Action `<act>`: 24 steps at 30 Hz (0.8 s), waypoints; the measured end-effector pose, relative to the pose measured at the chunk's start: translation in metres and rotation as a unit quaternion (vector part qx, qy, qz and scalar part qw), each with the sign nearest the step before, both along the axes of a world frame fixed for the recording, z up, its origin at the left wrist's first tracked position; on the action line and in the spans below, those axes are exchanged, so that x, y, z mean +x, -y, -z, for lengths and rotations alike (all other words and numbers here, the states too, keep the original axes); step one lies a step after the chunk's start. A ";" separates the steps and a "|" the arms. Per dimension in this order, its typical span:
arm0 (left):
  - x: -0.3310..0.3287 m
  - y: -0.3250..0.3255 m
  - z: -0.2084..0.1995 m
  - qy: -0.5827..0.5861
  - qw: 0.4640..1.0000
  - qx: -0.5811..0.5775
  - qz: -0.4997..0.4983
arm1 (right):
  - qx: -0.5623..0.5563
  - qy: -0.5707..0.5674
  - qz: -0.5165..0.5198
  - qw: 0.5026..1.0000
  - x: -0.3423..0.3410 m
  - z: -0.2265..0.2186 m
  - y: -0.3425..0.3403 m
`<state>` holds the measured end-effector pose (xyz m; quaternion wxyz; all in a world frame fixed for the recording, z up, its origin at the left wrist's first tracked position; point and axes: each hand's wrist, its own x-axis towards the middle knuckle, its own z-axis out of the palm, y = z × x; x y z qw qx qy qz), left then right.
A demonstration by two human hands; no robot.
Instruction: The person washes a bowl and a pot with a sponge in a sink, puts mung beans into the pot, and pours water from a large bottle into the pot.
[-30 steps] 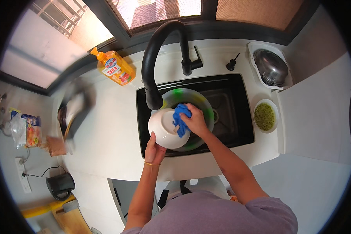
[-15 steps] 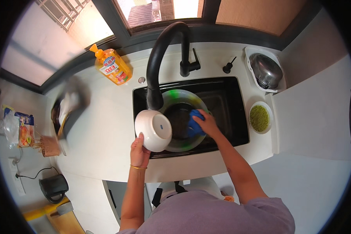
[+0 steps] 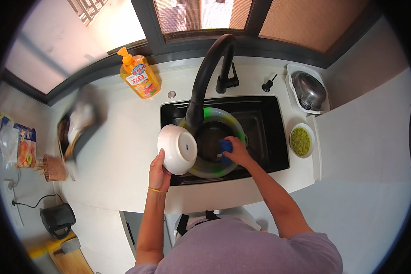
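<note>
My left hand (image 3: 159, 172) is closed on the rim side of a white bowl (image 3: 178, 150), thumb on the outer wall. The bowl is tilted on its side, its foot ring facing right, and its inside is hidden. It hangs over the left edge of the black sink (image 3: 268, 134), beside the faucet spout. Within the sink sits a round translucent basin (image 3: 204, 174) with dark-looking contents. Over this basin my right hand (image 3: 237, 151) grips a bunched blue cloth (image 3: 225, 147), with a small white tag showing below it.
A black gooseneck faucet (image 3: 200, 86) arches over the sink. An orange pump bottle (image 3: 141, 80) stands at the back left. To the right are a bowl of green beans (image 3: 300, 141) and a white tray (image 3: 290, 84) with a metal pot. A black kettle (image 3: 58, 220) is at lower left.
My right hand has shifted slightly nearer me over the basin, and the blue cloth is bunched smaller. The bowl stays in my left hand at nearly the same tilt. The whole view shifted slightly.
</note>
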<state>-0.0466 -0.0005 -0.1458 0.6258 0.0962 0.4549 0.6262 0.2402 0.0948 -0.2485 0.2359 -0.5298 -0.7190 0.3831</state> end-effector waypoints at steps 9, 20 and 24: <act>0.036 -0.007 0.002 0.045 0.998 -0.037 -0.014 | 0.097 0.039 -0.198 0.975 -0.016 0.079 -0.037; 0.061 -0.022 0.007 0.035 0.998 -0.045 0.022 | 0.254 0.140 0.113 0.950 0.013 -0.037 -0.293; 0.063 -0.029 0.010 0.025 0.998 -0.056 0.014 | 0.155 0.207 0.069 0.964 0.000 -0.025 -0.314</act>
